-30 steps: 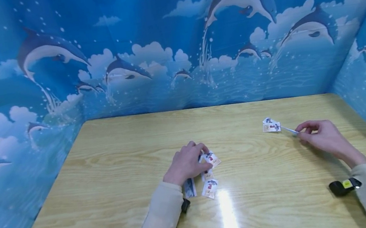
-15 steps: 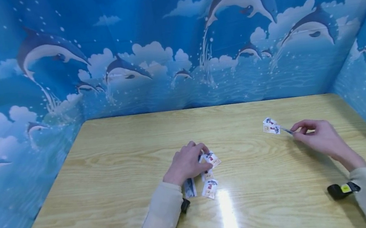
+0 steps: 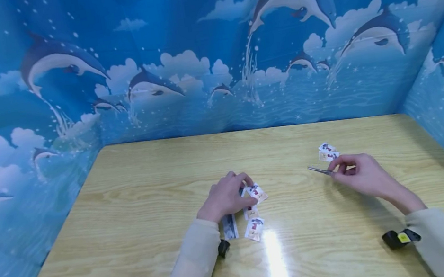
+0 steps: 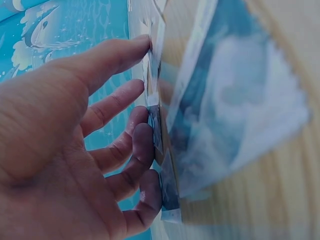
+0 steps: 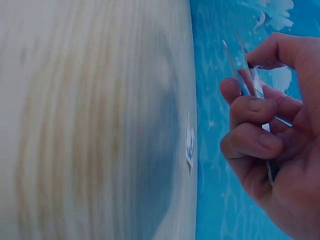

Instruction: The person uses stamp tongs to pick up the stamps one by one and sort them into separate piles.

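Observation:
My right hand (image 3: 361, 176) holds a pair of metal tweezers (image 3: 319, 171) between thumb and fingers, tips pointing left above the table. In the right wrist view the two tips of the tweezers (image 5: 256, 82) stand apart with nothing between them. Just beyond that hand lie two overlapping postage stamps (image 3: 328, 155). My left hand (image 3: 226, 197) rests its fingertips and thumb on a loose group of stamps (image 3: 258, 193), partly hiding them. Nearer me lie a tilted stamp (image 3: 255, 230) and a dark stamp (image 3: 230, 227). A blurred stamp with a toothed edge (image 4: 235, 105) fills much of the left wrist view.
Everything lies on a light wood-grain table (image 3: 159, 176). A blue cloth printed with dolphins (image 3: 195, 104) stands along the back and both sides. A bright light reflection (image 3: 278, 264) shows on the tabletop near the front.
My right hand has moved left with the tweezers, away from the two stamps at the right, which stay on the table. The left hand has stayed in place.

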### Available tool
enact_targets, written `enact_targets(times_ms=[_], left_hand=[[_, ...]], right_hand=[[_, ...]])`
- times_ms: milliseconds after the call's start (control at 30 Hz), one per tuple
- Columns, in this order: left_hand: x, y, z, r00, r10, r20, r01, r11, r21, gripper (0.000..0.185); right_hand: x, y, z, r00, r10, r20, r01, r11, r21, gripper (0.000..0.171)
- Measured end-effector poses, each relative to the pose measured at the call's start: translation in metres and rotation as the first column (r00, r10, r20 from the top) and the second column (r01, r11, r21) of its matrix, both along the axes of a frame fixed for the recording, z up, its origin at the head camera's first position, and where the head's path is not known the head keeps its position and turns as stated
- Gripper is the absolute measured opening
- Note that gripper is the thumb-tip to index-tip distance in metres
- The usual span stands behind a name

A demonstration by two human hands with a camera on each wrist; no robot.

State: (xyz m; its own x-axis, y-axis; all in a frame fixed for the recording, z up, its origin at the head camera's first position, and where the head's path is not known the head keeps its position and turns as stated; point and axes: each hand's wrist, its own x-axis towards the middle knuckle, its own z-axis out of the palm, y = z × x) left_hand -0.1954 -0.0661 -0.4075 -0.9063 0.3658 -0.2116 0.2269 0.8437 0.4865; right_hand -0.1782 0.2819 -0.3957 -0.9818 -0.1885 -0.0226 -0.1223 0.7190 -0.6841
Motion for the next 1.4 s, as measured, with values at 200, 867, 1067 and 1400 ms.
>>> enact_targets(times_ms=[200,867,1067,1400], left_hand=[[-0.001,0.000,0.002,1.000,0.003,0.016,-0.004,1.000,0.013,0.038],[-0.002,0.000,0.001,1.000,0.006,0.025,-0.007,1.000,0.010,0.037],[-0.002,0.000,0.002,1.000,0.012,0.026,-0.012,1.000,-0.002,0.038],[-0.002,0.000,0.001,1.000,0.009,0.027,-0.010,1.000,0.019,0.038]], right_hand=[[0.001,-0.016,-0.002,0.998,0.070,0.001,-0.070,0.998,0.001,0.012],[-0.007,-0.044,-0.006,0.967,0.254,0.025,-0.255,0.964,0.068,0.007],[-0.010,-0.050,-0.007,0.954,0.298,-0.009,-0.297,0.952,0.078,0.008],[-0.011,-0.059,-0.011,0.936,0.352,-0.025,-0.349,0.935,0.068,0.004]])
